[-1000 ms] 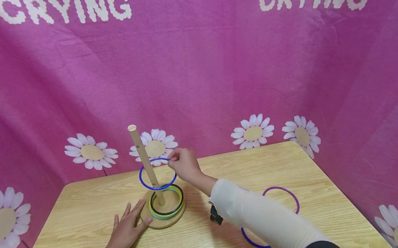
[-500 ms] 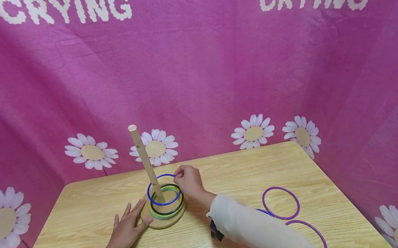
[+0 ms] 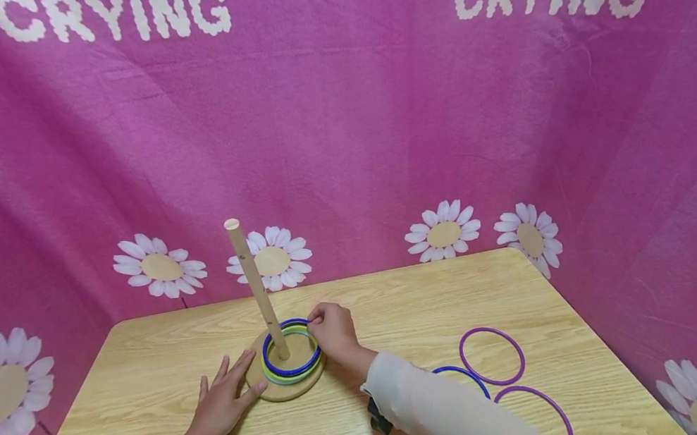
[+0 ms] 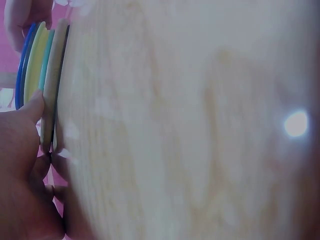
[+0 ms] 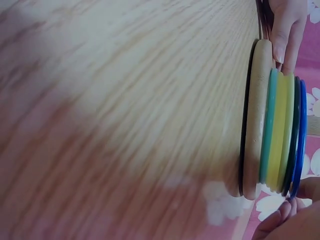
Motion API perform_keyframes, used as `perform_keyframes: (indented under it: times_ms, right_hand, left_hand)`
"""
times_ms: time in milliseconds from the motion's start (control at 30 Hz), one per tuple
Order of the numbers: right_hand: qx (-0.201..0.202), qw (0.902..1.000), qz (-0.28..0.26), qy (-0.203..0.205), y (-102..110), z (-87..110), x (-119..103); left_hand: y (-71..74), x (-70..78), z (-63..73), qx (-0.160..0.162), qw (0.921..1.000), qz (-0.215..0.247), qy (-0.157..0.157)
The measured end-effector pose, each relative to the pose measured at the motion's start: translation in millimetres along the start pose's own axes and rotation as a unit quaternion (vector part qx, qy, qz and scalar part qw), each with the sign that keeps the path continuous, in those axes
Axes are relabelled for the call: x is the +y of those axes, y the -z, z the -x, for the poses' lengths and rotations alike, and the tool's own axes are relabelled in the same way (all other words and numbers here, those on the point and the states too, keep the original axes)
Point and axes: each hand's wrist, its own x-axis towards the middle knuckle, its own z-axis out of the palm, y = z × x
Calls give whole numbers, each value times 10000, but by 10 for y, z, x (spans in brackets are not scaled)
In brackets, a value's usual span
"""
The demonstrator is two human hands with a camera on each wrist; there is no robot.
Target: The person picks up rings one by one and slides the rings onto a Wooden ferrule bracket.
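Note:
A wooden peg (image 3: 255, 284) rises from a round wooden base (image 3: 284, 395) at the table's left-centre. Around its foot lies a stack of rings: a teal ring (image 5: 268, 135) lowest, yellow rings (image 5: 278, 135) over it, then a black ring (image 5: 296, 125). On top lies a blue ring (image 5: 302, 125), its right far side pinched between thumb and finger of my right hand (image 3: 335, 332). My left hand (image 3: 218, 407) rests beside the base with fingers spread, its thumb and fingertips at the base's left edge.
To the right, another blue ring (image 3: 463, 368) lies partly under my right sleeve (image 3: 434, 400). Two purple rings, one farther (image 3: 519, 352) and one nearer (image 3: 564, 411), lie beside it. A pink cloth (image 3: 340, 140) hangs behind the table (image 3: 434, 301).
My right hand has lowered the blue ring down along the peg onto the stack. The right forearm has shifted, uncovering more of the rings at right. The left hand stays put.

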Motion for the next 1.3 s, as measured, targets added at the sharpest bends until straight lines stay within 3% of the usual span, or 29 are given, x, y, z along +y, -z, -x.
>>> perform_keyframes:
  times_ms: [767,1300]
  right_hand:
    - [-179,9996,-229,23,46,46,38]
    - [-356,9974,-619,129,432,35,36]
  left_hand:
    - [-5,-14,-5,-20,10000,-5,8]
    - [3,12,6,-18,10000,3,-23]
